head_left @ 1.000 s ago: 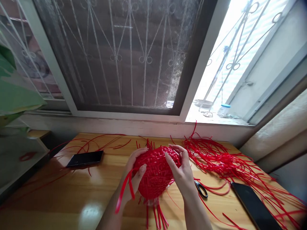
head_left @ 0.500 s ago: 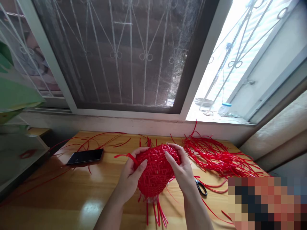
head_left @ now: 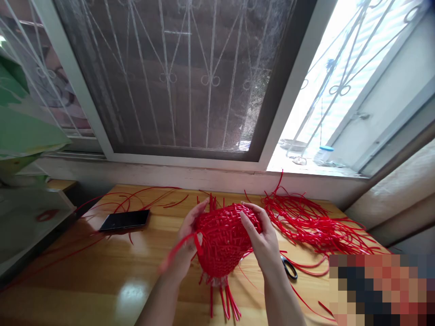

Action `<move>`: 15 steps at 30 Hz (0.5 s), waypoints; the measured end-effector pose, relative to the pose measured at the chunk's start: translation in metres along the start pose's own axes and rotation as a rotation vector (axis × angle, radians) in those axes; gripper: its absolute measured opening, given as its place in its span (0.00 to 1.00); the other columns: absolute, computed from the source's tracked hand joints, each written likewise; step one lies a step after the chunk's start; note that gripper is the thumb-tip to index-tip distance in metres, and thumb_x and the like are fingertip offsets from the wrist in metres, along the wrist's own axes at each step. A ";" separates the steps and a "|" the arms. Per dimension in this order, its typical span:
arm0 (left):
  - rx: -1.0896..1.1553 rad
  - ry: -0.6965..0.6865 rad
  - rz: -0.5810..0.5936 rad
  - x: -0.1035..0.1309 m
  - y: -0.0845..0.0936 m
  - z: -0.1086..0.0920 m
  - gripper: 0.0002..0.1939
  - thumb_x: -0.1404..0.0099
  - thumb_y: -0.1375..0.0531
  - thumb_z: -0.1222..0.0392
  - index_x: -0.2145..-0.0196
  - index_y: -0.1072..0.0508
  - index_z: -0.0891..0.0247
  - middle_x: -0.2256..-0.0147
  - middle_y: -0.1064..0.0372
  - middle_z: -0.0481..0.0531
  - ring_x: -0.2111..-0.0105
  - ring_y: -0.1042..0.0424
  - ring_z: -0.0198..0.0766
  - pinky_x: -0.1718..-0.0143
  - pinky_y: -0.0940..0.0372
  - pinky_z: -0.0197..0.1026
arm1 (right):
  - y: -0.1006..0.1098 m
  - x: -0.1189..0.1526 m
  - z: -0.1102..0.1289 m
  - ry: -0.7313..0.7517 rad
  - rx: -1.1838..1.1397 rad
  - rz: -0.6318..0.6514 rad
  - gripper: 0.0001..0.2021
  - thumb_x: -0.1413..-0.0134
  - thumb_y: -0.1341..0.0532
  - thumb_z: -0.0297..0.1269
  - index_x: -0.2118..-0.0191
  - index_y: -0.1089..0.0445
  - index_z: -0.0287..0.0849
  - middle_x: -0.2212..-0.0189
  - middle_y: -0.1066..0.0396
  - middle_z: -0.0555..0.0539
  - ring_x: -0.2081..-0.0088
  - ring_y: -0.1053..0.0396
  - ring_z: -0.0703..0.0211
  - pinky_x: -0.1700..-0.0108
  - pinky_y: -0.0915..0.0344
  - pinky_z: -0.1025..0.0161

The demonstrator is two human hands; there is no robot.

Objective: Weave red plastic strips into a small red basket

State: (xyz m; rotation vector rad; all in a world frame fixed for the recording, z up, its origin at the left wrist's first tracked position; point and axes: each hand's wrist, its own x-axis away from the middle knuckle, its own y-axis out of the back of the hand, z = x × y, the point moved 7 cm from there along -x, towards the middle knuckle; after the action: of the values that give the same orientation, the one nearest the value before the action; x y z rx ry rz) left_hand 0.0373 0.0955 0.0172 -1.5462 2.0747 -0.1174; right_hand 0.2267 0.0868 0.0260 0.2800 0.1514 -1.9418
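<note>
Between my two hands is a red woven piece point(head_left: 224, 240), rounded and basket-like, with loose strand ends sticking out above and below it. My left hand point(head_left: 190, 237) grips its left side, and a loose red strip point(head_left: 176, 251) loops out over that hand, its outer end blurred. On the right side my right hand point(head_left: 258, 231) has its thumb on the near face and its fingers curled over the top edge. Some clear plastic shows at the lower end of the weave, where several red strands point(head_left: 226, 301) hang down.
A tangled heap of red strands point(head_left: 312, 224) covers the table's back right. Black scissor handles point(head_left: 289, 268) lie beside my right forearm. To the left, a dark phone point(head_left: 125, 220) rests on thin red strands. A barred, screened window point(head_left: 190, 90) stands behind the wooden table point(head_left: 102, 271).
The loose red strip has swung downward over my left hand. My left fingers have lifted and shifted along the weave's edge. The whole view has moved slightly.
</note>
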 end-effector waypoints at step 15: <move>-0.237 0.013 -0.030 0.000 0.006 -0.003 0.22 0.44 0.31 0.62 0.51 0.29 0.57 0.45 0.30 0.56 0.45 0.30 0.46 0.43 0.35 0.48 | -0.003 0.004 0.006 0.065 0.087 0.005 0.23 0.46 0.37 0.54 0.51 0.32 0.45 0.52 0.29 0.43 0.51 0.31 0.50 0.47 0.34 0.53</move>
State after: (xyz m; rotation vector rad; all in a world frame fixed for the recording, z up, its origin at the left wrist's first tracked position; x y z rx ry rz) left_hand 0.0310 0.0963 0.0174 -1.7192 2.1380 0.1118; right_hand 0.2218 0.0824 0.0309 0.4015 0.1089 -1.9382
